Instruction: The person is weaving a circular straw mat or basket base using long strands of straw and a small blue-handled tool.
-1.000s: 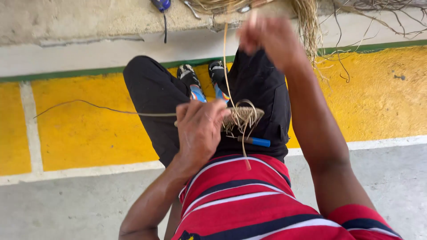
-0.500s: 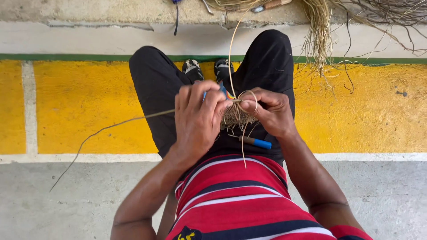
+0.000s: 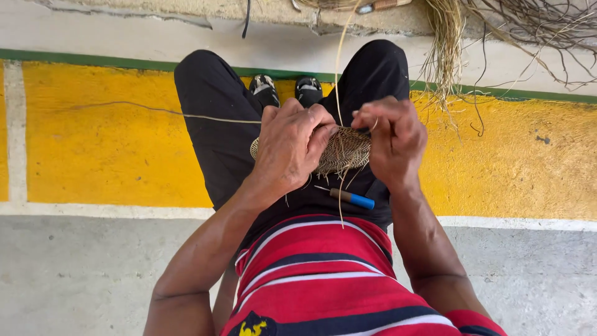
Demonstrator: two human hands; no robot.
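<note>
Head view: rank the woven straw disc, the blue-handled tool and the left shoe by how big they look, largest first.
1. Woven straw disc, though hands cover part.
2. Blue-handled tool.
3. Left shoe; it lies farther from the camera, so this place is unsure.

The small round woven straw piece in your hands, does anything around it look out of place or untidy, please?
Nothing looks damaged. The small round woven straw piece, held by the left hand and right hand, has loose strand ends sticking out. The blue-handled pointed tool lies unheld on the lap, and dry straw fibres straggle over the ledge.
</note>
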